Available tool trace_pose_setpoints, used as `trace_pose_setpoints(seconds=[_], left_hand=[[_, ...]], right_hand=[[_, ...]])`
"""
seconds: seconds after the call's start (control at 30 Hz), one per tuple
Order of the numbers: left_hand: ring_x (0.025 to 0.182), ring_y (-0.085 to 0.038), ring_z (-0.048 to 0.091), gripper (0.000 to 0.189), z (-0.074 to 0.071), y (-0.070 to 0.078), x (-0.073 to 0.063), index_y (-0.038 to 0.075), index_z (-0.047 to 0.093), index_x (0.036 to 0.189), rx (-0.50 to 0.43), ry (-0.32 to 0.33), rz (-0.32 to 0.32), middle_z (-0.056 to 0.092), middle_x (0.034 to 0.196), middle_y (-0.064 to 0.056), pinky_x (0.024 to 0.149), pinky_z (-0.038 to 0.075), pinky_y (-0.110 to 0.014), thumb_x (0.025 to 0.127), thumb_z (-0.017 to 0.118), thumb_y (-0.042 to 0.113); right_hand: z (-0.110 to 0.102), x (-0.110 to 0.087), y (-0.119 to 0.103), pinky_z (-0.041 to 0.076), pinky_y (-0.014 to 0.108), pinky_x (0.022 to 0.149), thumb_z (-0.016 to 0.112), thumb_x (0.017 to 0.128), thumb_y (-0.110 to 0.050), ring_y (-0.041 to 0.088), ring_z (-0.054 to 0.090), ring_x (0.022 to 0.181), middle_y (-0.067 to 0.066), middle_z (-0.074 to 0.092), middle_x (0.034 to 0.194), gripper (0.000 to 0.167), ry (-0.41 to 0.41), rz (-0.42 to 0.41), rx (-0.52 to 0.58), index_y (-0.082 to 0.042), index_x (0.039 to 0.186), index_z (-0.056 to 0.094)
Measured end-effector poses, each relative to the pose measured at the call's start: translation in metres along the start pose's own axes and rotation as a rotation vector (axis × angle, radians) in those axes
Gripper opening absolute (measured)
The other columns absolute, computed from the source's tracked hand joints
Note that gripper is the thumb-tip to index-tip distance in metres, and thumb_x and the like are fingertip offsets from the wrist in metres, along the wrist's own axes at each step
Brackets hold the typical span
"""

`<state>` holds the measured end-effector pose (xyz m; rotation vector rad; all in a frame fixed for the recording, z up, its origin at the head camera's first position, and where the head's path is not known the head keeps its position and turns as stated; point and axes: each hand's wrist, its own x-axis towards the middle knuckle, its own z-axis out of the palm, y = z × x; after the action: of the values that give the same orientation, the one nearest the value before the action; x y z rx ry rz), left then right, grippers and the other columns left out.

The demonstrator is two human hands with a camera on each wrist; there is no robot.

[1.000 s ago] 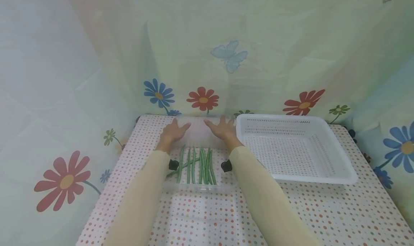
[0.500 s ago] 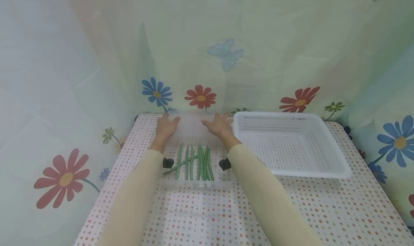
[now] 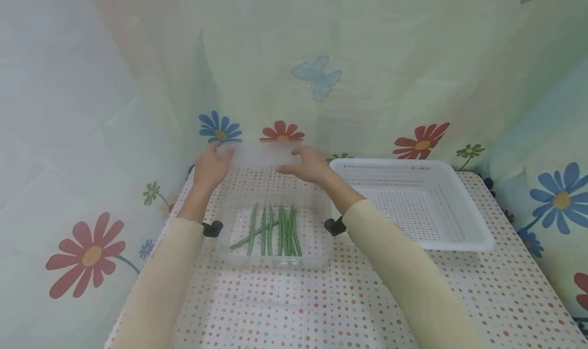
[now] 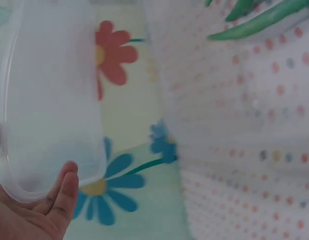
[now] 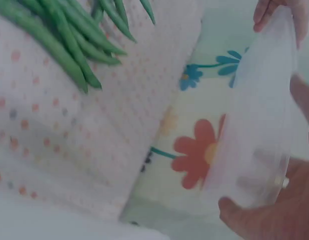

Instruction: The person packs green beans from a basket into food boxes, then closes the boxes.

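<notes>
Both hands hold a translucent plastic lid (image 3: pixel 259 155) in the air, beyond a clear plastic box (image 3: pixel 275 261). My left hand (image 3: pixel 212 166) grips its left end; in the left wrist view, fingers (image 4: pixel 67 192) lie over the edge of the lid (image 4: pixel 54 100). At the right end my right hand (image 3: pixel 310 165) grips it, with some fingers showing faintly through the lid (image 5: pixel 259 115) in the right wrist view. Several green beans (image 3: pixel 287 231) lie in the uncovered box, most lengthwise and one slanting across.
Right of the box stands a white perforated basket (image 3: pixel 468 211). A dotted cloth (image 3: pixel 275 308) covers the table. Behind it hangs a flower-printed curtain (image 3: pixel 367 99), close to the lid. Each wrist carries a small black camera mount (image 3: pixel 213 229).
The lid has come up off the box and moved away from me. Both hands have risen with it, the left one shifting leftward. The beans stay put in the box.
</notes>
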<state>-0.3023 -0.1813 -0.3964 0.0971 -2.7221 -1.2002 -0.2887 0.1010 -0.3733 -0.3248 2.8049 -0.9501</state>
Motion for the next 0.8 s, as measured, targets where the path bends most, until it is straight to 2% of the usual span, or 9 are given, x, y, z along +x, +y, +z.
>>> trace_pose_setpoints(seconds=[0.07, 0.17, 0.3, 0.4, 0.43, 0.53, 0.63, 0.73, 0.8], left_hand=[[0.153, -0.043, 0.036, 0.084, -0.014, 0.008, -0.004, 0.007, 0.038, 0.16, -0.009, 0.006, 0.017, 0.041, 0.164, -0.021, 0.124, 0.034, -0.062, 0.102, 0.046, 0.067], [0.155, -0.041, 0.034, 0.092, -0.03, 0.019, -0.01, 0.01, 0.037, 0.161, -0.026, 0.016, 0.053, 0.039, 0.166, -0.018, 0.126, 0.031, -0.06, 0.098, 0.045, 0.076], [0.148, -0.038, 0.044, 0.089, -0.044, 0.025, -0.018, 0.023, 0.034, 0.163, -0.054, 0.047, 0.135, 0.037, 0.169, -0.008, 0.122, 0.038, -0.06, 0.095, 0.05, 0.077], [0.147, -0.032, 0.046, 0.085, -0.046, 0.023, -0.023, 0.032, 0.033, 0.164, -0.098, 0.1, 0.245, 0.035, 0.17, 0.0, 0.118, 0.042, -0.057, 0.094, 0.062, 0.07], [0.147, -0.03, 0.045, 0.087, -0.046, 0.021, -0.025, 0.034, 0.033, 0.164, -0.115, 0.124, 0.291, 0.035, 0.169, 0.001, 0.117, 0.042, -0.055, 0.092, 0.066, 0.069], [0.144, -0.029, 0.046, 0.091, -0.046, 0.018, -0.03, 0.027, 0.039, 0.162, -0.133, 0.239, 0.428, 0.048, 0.16, -0.008, 0.117, 0.042, -0.051, 0.088, 0.065, 0.074], [0.135, -0.032, 0.055, 0.087, -0.045, 0.018, -0.034, 0.016, 0.054, 0.151, -0.129, 0.408, 0.537, 0.061, 0.144, -0.015, 0.117, 0.044, -0.047, 0.09, 0.053, 0.078], [0.117, -0.03, 0.065, 0.079, -0.046, 0.021, -0.036, 0.009, 0.067, 0.135, -0.165, 0.564, 0.607, 0.071, 0.127, -0.017, 0.106, 0.051, -0.033, 0.097, 0.045, 0.074], [0.098, -0.023, 0.065, 0.073, -0.046, 0.023, -0.037, 0.008, 0.07, 0.129, -0.215, 0.611, 0.643, 0.074, 0.113, -0.018, 0.092, 0.05, -0.02, 0.099, 0.047, 0.07]], right_hand=[[-0.008, -0.005, -0.003, 0.029, 0.059, 0.127, 0.076, 0.093, -0.048, 0.036, 0.037, 0.152, 0.013, 0.046, 0.161, 0.08, -0.026, -0.072, -0.042, -0.008, 0.156, 0.046], [-0.019, -0.012, -0.009, 0.029, 0.057, 0.128, 0.07, 0.099, -0.041, 0.036, 0.039, 0.152, 0.011, 0.048, 0.161, 0.069, 0.006, -0.154, -0.153, -0.01, 0.156, 0.047], [-0.029, -0.023, -0.015, 0.054, 0.057, 0.106, 0.054, 0.107, -0.048, 0.039, 0.051, 0.143, 0.006, 0.052, 0.159, 0.056, 0.144, -0.178, -0.33, -0.021, 0.157, 0.049], [-0.037, -0.032, -0.015, 0.06, 0.061, 0.093, 0.052, 0.108, -0.049, 0.044, 0.054, 0.138, 0.005, 0.052, 0.159, 0.056, 0.244, -0.2, -0.449, -0.026, 0.158, 0.045], [-0.039, -0.035, -0.015, 0.059, 0.061, 0.094, 0.053, 0.108, -0.048, 0.044, 0.054, 0.138, 0.006, 0.052, 0.158, 0.056, 0.276, -0.22, -0.472, -0.026, 0.159, 0.044], [-0.045, -0.045, -0.014, 0.062, 0.058, 0.086, 0.058, 0.107, -0.042, 0.041, 0.061, 0.13, 0.009, 0.06, 0.15, 0.057, 0.388, -0.298, -0.502, -0.024, 0.159, 0.043], [-0.046, -0.052, -0.014, 0.06, 0.047, 0.059, 0.062, 0.104, -0.042, 0.035, 0.074, 0.092, 0.01, 0.074, 0.12, 0.05, 0.546, -0.449, -0.517, -0.023, 0.149, 0.053], [-0.046, -0.055, -0.016, 0.041, 0.037, 0.038, 0.068, 0.101, -0.041, 0.028, 0.06, 0.054, 0.009, 0.071, 0.089, 0.04, 0.722, -0.638, -0.516, -0.018, 0.133, 0.063], [-0.046, -0.055, -0.017, 0.033, 0.034, 0.035, 0.07, 0.1, -0.041, 0.024, 0.049, 0.046, 0.007, 0.065, 0.079, 0.036, 0.805, -0.738, -0.497, -0.017, 0.127, 0.066]])
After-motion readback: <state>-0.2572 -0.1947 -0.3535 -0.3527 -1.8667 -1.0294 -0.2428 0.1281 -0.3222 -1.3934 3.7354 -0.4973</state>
